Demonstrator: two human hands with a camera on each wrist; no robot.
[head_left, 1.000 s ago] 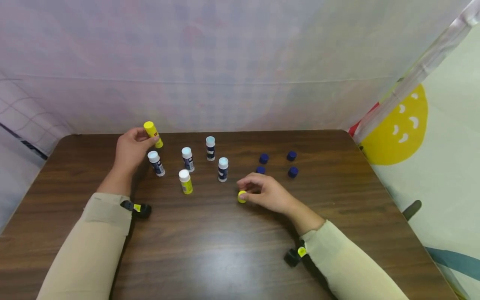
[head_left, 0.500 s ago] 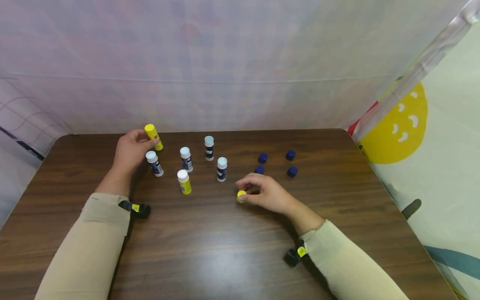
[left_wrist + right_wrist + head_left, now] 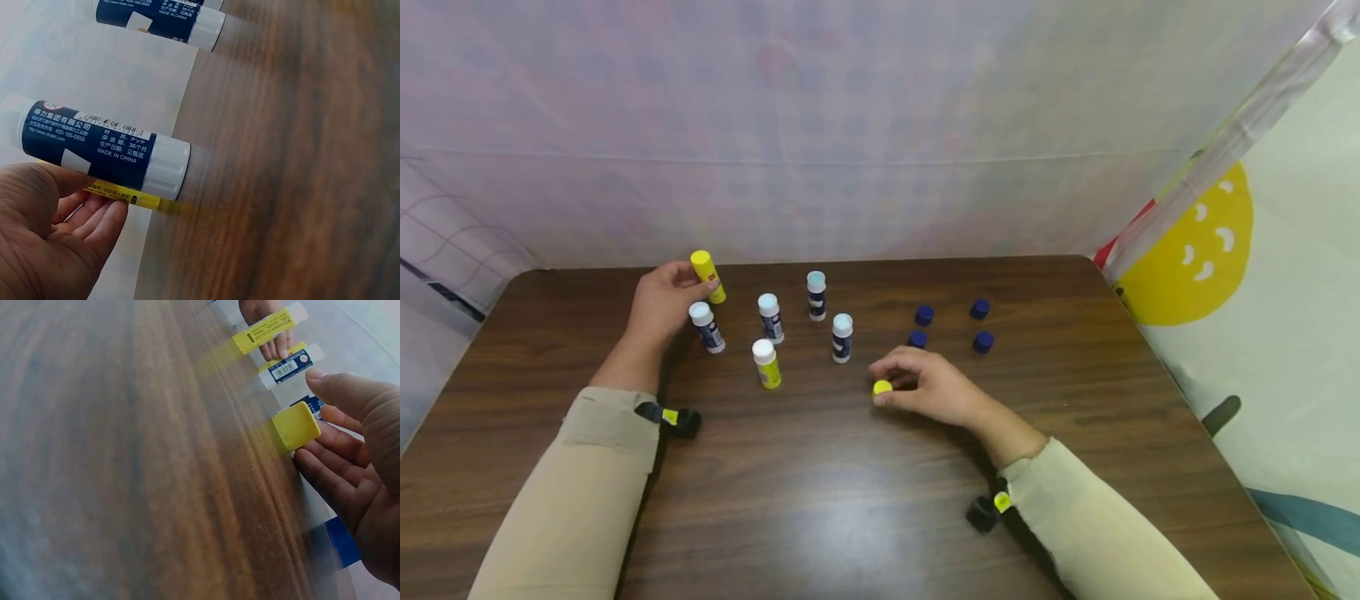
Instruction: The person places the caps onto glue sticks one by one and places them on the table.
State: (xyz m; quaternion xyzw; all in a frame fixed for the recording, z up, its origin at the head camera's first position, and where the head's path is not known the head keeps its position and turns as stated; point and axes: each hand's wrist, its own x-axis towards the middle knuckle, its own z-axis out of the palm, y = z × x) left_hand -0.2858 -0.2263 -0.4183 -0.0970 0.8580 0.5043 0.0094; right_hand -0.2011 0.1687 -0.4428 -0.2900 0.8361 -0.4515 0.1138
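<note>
At the table's back left, my left hand [image 3: 661, 302] holds an upright yellow glue stick [image 3: 706, 275] between thumb and fingers. Right in front of it stands a navy glue stick [image 3: 94, 140] with a white top, partly hiding the yellow one in the left wrist view. My right hand [image 3: 928, 385] is low over the middle of the table beside a yellow cap [image 3: 296, 426]. Its fingertips are right at the cap's side, while the thumb [image 3: 331, 387] stands apart from it in the right wrist view.
Several uncapped glue sticks stand between my hands: a yellow one [image 3: 767, 367] in front and navy ones [image 3: 842, 340] behind. Several dark blue caps [image 3: 982, 342] lie beyond my right hand. A pale curtain [image 3: 850, 167] hangs along the table's back edge.
The yellow glue stick in my left hand has come down slightly toward the table. My right hand has stayed by the yellow cap. The view has shifted a little.
</note>
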